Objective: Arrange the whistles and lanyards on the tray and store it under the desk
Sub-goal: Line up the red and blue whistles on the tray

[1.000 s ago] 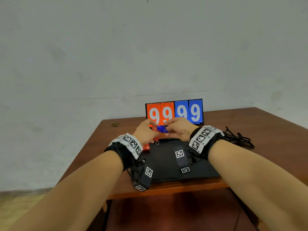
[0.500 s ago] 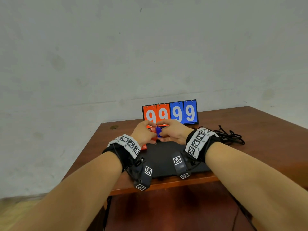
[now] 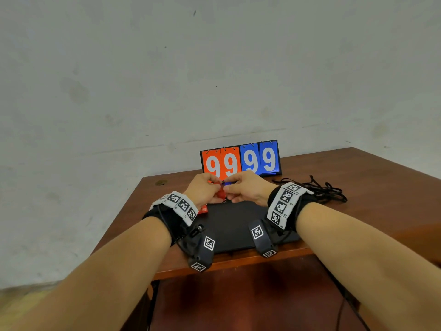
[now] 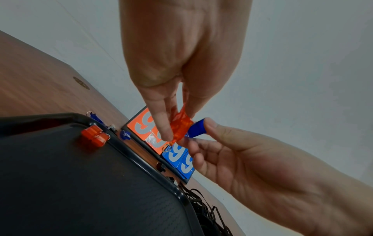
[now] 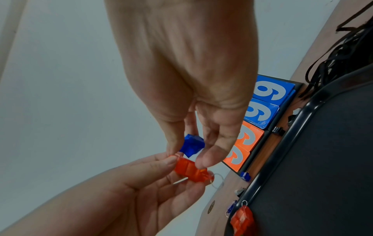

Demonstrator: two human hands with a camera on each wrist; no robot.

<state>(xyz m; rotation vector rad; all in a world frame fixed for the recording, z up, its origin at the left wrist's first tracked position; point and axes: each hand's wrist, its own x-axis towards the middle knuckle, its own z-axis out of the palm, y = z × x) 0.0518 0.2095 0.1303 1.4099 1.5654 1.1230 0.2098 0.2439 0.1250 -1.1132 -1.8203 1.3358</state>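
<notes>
My left hand (image 3: 210, 187) pinches an orange whistle (image 4: 180, 126) with a small metal ring. My right hand (image 3: 232, 187) pinches a blue whistle (image 5: 191, 144) right against it. Both hands meet above the far edge of the black tray (image 3: 233, 225). Another orange whistle (image 4: 93, 135) lies in the tray's far left corner. Loose blue whistles (image 4: 125, 134) lie on the desk just beyond the tray rim. A tangle of black lanyards (image 3: 319, 189) lies on the desk to the right of the tray.
A flip scoreboard (image 3: 241, 160) reading 9999 stands behind the tray, close to the wall. The brown desk (image 3: 370, 199) extends to the right past the lanyards. Small black clips (image 5: 277, 130) lie between scoreboard and tray. A dark space shows under the desk front.
Both hands stayed together over the tray's far edge. The blue whistle has turned and is now mostly hidden in the head view, while the orange whistle shows below the fingers.
</notes>
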